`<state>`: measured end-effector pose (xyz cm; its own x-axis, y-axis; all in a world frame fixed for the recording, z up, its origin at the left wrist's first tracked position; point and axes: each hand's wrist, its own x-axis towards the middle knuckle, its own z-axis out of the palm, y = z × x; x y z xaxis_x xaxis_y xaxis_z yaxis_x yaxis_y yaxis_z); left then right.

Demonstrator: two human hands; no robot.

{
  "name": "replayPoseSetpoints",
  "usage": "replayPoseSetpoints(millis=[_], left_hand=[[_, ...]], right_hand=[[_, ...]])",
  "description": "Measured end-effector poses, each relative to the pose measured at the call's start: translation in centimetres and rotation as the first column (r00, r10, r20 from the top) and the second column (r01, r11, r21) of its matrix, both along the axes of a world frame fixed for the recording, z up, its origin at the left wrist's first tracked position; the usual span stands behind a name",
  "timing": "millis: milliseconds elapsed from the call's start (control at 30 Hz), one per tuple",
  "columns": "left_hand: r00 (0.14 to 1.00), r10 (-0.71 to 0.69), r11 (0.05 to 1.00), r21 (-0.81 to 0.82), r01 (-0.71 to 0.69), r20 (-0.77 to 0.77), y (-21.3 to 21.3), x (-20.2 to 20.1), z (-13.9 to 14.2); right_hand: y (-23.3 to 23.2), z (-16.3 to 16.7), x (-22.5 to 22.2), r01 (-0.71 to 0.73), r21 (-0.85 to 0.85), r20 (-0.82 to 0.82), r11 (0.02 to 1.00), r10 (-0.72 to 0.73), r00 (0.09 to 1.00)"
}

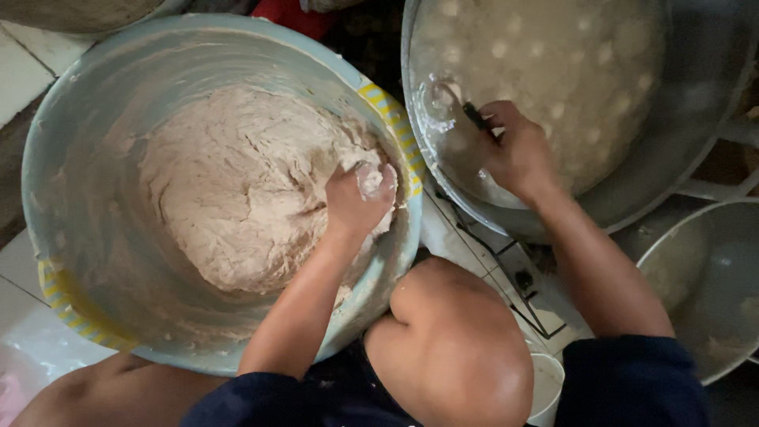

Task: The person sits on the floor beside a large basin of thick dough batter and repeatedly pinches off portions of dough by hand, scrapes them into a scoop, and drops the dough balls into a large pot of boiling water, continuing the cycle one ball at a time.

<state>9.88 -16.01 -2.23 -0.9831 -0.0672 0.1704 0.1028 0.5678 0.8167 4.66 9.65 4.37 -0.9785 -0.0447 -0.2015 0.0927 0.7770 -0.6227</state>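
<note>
A big mound of pale brown dough (237, 190) fills a wide light-blue basin (71, 126). My left hand (357, 198) rests at the dough's right edge, fingers closed around a small white lump of dough. My right hand (514, 150) reaches over a large metal pan (680, 103) of cloudy liquid with several pale balls (553, 55) floating in it. That hand grips a thin dark-handled utensil (474, 117) whose tip dips into the liquid near the pan's left rim.
A second metal pan (704, 277) sits at the lower right. A small white cup (545, 383) stands by my bent knee (458, 332). White floor tiles (24, 63) show at the upper left, and something red (292, 16) lies beyond the basin.
</note>
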Motion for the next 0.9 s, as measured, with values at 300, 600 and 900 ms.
replayPoseSetpoints(millis=[300, 600, 900], left_hand=[[0.997, 0.030, 0.991, 0.129, -0.039, 0.075, 1.0, 1.2, 0.4], [0.964, -0.056, 0.996, 0.078, 0.037, 0.258, 0.4, 0.8, 2.1], [0.770, 0.157, 0.914, -0.386, 0.124, 0.619, -1.2, 2.3, 1.6]], right_hand=[[-2.6, 6.1, 5.6, 0.205, -0.420, 0.476, 0.884, 0.023, 0.879], [-5.8, 6.6, 7.1, 0.100, -0.542, 0.458, 0.834, 0.193, 0.868], [-2.2, 2.1, 2.2, 0.341, -0.547, 0.453, 0.764, -0.072, 0.889]])
